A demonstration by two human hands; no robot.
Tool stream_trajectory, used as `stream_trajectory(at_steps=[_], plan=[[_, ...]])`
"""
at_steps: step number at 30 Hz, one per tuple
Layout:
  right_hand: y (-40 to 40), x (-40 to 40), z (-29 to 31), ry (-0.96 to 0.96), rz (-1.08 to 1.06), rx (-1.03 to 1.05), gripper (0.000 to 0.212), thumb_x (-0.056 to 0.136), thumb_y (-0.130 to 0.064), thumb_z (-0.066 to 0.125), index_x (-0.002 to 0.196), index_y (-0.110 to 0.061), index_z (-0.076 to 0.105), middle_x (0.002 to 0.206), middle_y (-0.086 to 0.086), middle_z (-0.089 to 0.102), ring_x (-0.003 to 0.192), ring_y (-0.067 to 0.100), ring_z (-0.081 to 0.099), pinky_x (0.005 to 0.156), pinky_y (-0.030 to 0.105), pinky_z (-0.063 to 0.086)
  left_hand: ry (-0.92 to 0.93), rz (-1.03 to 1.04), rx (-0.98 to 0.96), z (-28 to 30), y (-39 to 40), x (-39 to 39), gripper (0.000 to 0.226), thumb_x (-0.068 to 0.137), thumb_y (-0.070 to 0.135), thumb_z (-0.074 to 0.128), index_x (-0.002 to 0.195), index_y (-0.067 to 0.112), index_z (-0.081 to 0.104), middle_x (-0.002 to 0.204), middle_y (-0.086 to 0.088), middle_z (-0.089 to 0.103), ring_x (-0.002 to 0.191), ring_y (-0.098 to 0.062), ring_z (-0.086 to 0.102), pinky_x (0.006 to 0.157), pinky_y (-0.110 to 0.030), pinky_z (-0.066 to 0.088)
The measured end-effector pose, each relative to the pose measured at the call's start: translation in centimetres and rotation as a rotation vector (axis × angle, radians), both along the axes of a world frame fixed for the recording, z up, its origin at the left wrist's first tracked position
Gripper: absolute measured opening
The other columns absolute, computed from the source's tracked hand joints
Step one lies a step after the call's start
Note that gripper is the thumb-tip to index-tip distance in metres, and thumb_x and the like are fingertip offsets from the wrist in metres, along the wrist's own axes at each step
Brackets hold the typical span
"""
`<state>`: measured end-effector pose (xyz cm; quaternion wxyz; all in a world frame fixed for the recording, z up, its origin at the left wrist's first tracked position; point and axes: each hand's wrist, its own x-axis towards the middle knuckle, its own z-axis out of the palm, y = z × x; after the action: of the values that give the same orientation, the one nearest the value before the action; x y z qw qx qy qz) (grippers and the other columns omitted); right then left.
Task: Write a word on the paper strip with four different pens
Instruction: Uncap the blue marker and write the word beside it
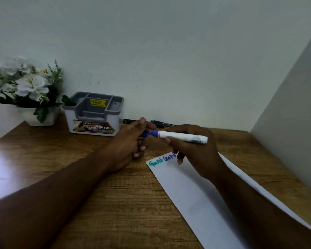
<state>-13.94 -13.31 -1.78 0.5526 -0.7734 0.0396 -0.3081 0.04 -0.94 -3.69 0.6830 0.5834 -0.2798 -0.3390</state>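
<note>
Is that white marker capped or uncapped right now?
Uncapped: the white marker shows its bare blue tip, and the left hand holds the blue cap beside it.

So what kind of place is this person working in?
Probably a home or office desk in a corner: a wooden desktop against plain walls, a grey desk organiser with its price sticker on, and a pot of white flowers.

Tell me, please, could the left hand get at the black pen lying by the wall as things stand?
Probably yes: the black pen lies just beyond the left hand with nothing between them, but that hand already holds a blue cap, so it would have to free its fingers first.
</note>
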Motion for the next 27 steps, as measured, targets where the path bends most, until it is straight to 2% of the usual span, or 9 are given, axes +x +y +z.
stream_trajectory(at_steps=[5, 8, 10, 12, 15, 18, 20, 24, 27], plan=[[0.1, 0.1, -0.9, 0.073, 0.003, -0.101, 0.023, 0.079, -0.006, 0.073, 0.098, -0.019, 0.075, 0.081, 0.005, 0.075, 0.056, 0.012, 0.063, 0.042, 0.022, 0.049, -0.076, 0.001, 0.045, -0.6, -0.3, 0.3, 0.04, 0.094, 0.049, 0.037, 0.088, 0.014, 0.056, 0.059, -0.005, 0.045, 0.046, -0.011, 0.041, 0.042, -0.024, 0.027], [0.2, 0.3, -1.4, 0.105, 0.009, -0.123, 0.023, 0.081, -0.005, 0.071, 0.104, -0.009, 0.075, 0.096, -0.002, 0.076, 0.06, 0.009, 0.064, 0.045, 0.022, 0.051, -0.161, -0.019, 0.074, -0.9, -0.4, 0.5, 0.045, 0.089, 0.056, 0.037, 0.091, 0.016, 0.056, 0.066, -0.012, 0.045, 0.048, -0.013, 0.041, 0.042, -0.025, 0.029], [0.4, 0.5, -1.3, 0.108, 0.003, -0.16, 0.024, 0.083, -0.008, 0.071, 0.105, -0.015, 0.075, 0.093, -0.004, 0.076, 0.065, 0.009, 0.067, 0.048, 0.022, 0.052, -0.247, -0.029, 0.114, -1.1, -0.5, 0.6, 0.046, 0.087, 0.061, 0.035, 0.092, 0.022, 0.058, 0.073, -0.015, 0.049, 0.051, -0.017, 0.04, 0.043, -0.027, 0.031], [0.6, 0.7, -1.3, 0.105, -0.036, -0.171, 0.025, 0.082, -0.012, 0.072, 0.101, -0.028, 0.074, 0.086, -0.015, 0.076, 0.071, 0.006, 0.069, 0.052, 0.018, 0.051, -0.283, -0.026, 0.157, -1.4, -0.6, 0.8, 0.043, 0.089, 0.062, 0.034, 0.092, 0.026, 0.059, 0.068, -0.013, 0.051, 0.051, -0.02, 0.04, 0.045, -0.028, 0.032], [0.6, 1.2, -1.9, 0.13, -0.102, -0.146, 0.018, 0.082, -0.022, 0.074, 0.099, -0.028, 0.075, 0.075, -0.024, 0.071, 0.07, -0.003, 0.067, 0.062, 0.014, 0.05, -0.289, -0.01, 0.209, -1.8, -0.9, 1.0, 0.04, 0.094, 0.055, 0.034, 0.102, 0.024, 0.058, 0.059, 0.0, 0.05, 0.045, -0.01, 0.04, 0.042, -0.026, 0.034], [0.7, 1.2, -2.2, 0.179, -0.096, -0.13, 0.01, 0.084, -0.024, 0.072, 0.093, -0.028, 0.073, 0.063, -0.03, 0.067, 0.065, -0.013, 0.063, 0.063, 0.006, 0.045, -0.275, -0.026, 0.177, -1.9, -0.9, 1.0, 0.033, 0.097, 0.048, 0.034, 0.099, 0.021, 0.055, 0.063, -0.002, 0.047, 0.045, -0.01, 0.037, 0.042, -0.026, 0.033], [0.7, 1.0, -2.1, 0.2, -0.072, -0.032, 0.005, 0.084, -0.021, 0.071, 0.088, -0.025, 0.07, 0.057, -0.02, 0.067, 0.057, -0.012, 0.061, 0.056, 0.005, 0.044, -0.247, -0.029, 0.142, -1.8, -0.7, 1.0, 0.027, 0.098, 0.043, 0.035, 0.094, 0.023, 0.053, 0.072, -0.006, 0.047, 0.047, -0.011, 0.038, 0.042, -0.026, 0.032], [0.6, 1.3, -1.7, 0.206, 0.009, 0.179, 0.042, 0.081, -0.008, 0.072, 0.12, -0.023, 0.062, 0.071, -0.004, 0.069, 0.062, 0.006, 0.064, 0.055, 0.021, 0.055, -0.069, 0.081, -0.033, -1.2, -0.5, 0.3, 0.016, 0.1, 0.03, 0.04, 0.093, 0.02, 0.05, 0.074, -0.008, 0.048, 0.043, -0.012, 0.04, 0.038, -0.022, 0.03], [-0.1, 1.3, -1.7, 0.14, -0.04, 0.249, 0.049, 0.077, 0.001, 0.074, 0.121, -0.017, 0.061, 0.073, 0.003, 0.068, 0.06, 0.013, 0.065, 0.054, 0.029, 0.057, 0.039, 0.284, -0.196, 0.1, 0.7, 0.0, 0.008, 0.096, 0.024, 0.049, 0.097, 0.015, 0.05, 0.075, -0.008, 0.053, 0.04, -0.011, 0.043, 0.034, -0.02, 0.033]])
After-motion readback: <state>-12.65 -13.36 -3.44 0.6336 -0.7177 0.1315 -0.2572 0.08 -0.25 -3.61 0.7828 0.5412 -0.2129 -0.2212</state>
